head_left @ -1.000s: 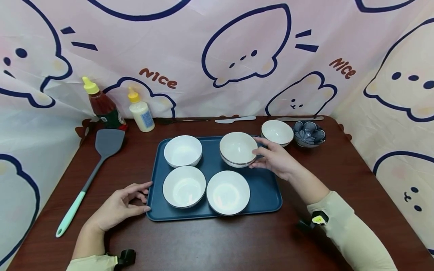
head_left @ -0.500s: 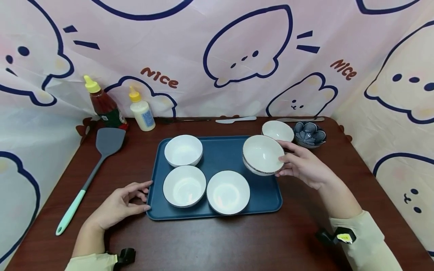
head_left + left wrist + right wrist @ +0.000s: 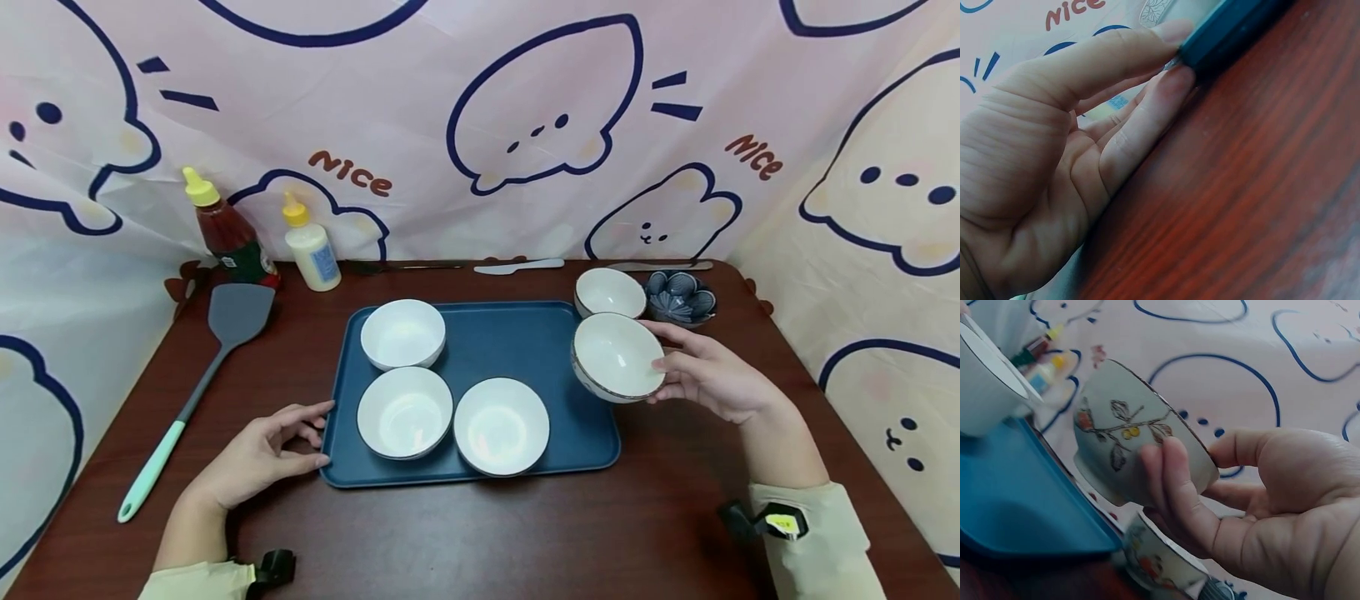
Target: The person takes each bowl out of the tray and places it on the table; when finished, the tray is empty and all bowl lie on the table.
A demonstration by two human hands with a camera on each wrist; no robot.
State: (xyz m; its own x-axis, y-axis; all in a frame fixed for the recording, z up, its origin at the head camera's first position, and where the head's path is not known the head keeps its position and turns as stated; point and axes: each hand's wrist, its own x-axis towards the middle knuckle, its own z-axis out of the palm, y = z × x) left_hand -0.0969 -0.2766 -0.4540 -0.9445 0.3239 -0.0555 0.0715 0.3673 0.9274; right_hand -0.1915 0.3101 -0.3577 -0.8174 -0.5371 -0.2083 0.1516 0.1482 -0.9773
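My right hand (image 3: pixel 708 375) grips a white bowl (image 3: pixel 617 357) by its right side, thumb at the rim and fingers around the outside. Held above the tray's right end, the bowl shows a painted branch with leaves and yellow berries on its outer wall (image 3: pixel 1124 428). On the blue tray (image 3: pixel 510 337) stand a back-left bowl (image 3: pixel 403 333), a front-left bowl (image 3: pixel 405 412) and a front-right bowl (image 3: pixel 502 427). My left hand (image 3: pixel 258 454) touches the tray's left edge with thumb and fingertips spread apart along it.
Behind the tray's right corner stand another white bowl (image 3: pixel 609 292) and a dark blue patterned bowl (image 3: pixel 681 298). A grey spatula (image 3: pixel 240 312) lies to the left, near a red sauce bottle (image 3: pixel 228 237) and a cream bottle (image 3: pixel 313 257). A table knife (image 3: pixel 517 267) lies by the wall.
My right hand has carried the bowl rightward and slightly nearer, from the tray's back middle to its right edge. My left hand stays at the tray's left edge.
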